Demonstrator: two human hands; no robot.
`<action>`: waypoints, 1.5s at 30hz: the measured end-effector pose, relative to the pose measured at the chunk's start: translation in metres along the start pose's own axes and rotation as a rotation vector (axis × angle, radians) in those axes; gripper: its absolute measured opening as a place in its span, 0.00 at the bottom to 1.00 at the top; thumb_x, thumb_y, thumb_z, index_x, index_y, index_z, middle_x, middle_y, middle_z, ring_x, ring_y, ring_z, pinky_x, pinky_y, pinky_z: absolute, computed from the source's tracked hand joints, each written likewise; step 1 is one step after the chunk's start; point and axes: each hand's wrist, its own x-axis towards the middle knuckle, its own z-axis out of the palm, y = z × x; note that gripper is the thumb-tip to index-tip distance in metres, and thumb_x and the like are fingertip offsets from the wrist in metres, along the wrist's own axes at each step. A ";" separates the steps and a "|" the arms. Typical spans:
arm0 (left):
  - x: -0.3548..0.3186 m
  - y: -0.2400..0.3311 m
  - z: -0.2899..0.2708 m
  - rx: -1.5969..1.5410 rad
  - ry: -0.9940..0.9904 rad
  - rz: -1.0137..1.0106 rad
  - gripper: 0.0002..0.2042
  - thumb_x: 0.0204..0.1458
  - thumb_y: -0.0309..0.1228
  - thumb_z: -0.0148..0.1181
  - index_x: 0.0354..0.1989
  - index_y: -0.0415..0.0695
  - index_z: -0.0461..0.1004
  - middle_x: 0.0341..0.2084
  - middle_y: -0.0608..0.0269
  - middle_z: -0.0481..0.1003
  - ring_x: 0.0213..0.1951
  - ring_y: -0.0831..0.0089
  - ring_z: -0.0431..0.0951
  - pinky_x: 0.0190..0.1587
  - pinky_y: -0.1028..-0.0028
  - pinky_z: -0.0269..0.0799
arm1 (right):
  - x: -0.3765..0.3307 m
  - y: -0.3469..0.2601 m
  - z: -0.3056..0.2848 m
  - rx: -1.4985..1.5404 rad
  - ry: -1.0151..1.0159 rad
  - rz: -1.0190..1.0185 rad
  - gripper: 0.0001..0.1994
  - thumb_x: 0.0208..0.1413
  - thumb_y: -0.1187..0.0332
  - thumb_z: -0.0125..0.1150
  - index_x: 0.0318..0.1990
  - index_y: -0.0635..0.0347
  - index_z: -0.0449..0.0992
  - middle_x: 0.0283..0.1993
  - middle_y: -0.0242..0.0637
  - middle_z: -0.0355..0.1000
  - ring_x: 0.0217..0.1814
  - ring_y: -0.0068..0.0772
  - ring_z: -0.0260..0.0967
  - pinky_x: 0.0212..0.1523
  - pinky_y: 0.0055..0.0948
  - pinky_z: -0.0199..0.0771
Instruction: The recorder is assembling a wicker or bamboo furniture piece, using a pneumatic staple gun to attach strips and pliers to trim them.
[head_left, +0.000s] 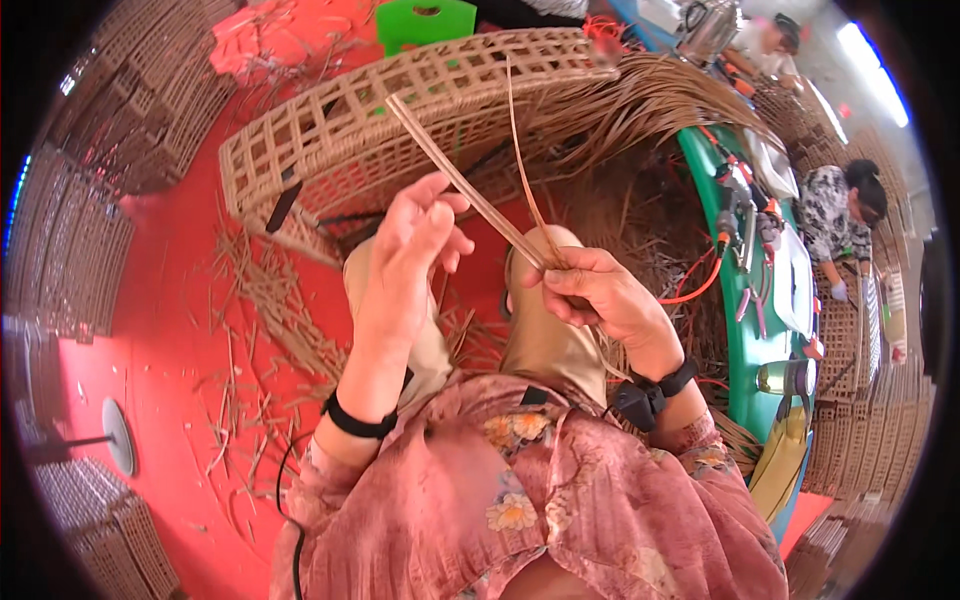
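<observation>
From the head view, your right hand (590, 290) is closed in a pinch on the lower ends of two flat rattan strips (470, 190), just above your right knee. From that pinch the strips fan out: the wider, paler one runs long and straight up and to your left, its far tip over the open-weave wicker frame (330, 130); the thinner one rises almost straight up with a slight bow. So the long axis of the work leans away from you and leftward, with the held end at the right hand and the free ends over the frame.

Your left hand (410, 250) is open, fingers loosely spread and raised, and the wide strip passes just beside its fingertips; whether they touch it you cannot tell. The left hand is the nearer one to the strip's middle, the right hand owns the root.

The wicker frame lies tilted on the red floor (170, 330) ahead of your knees, toward the floor's far edge, with a green stool (425, 22) behind it. Loose strip offcuts (270, 300) are scattered on the floor to your left. Along the right runs a green counter (745, 340) carrying tools and hoses, with other people at work beyond it
</observation>
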 end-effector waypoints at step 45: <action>-0.018 -0.008 -0.016 0.152 0.214 -0.234 0.11 0.57 0.37 0.60 0.33 0.41 0.77 0.14 0.75 0.67 0.16 0.89 0.61 0.17 0.86 0.53 | 0.020 0.053 0.040 -0.018 -0.022 -0.028 0.15 0.60 0.67 0.57 0.51 0.65 0.73 0.33 0.33 0.75 0.31 0.21 0.71 0.30 0.19 0.70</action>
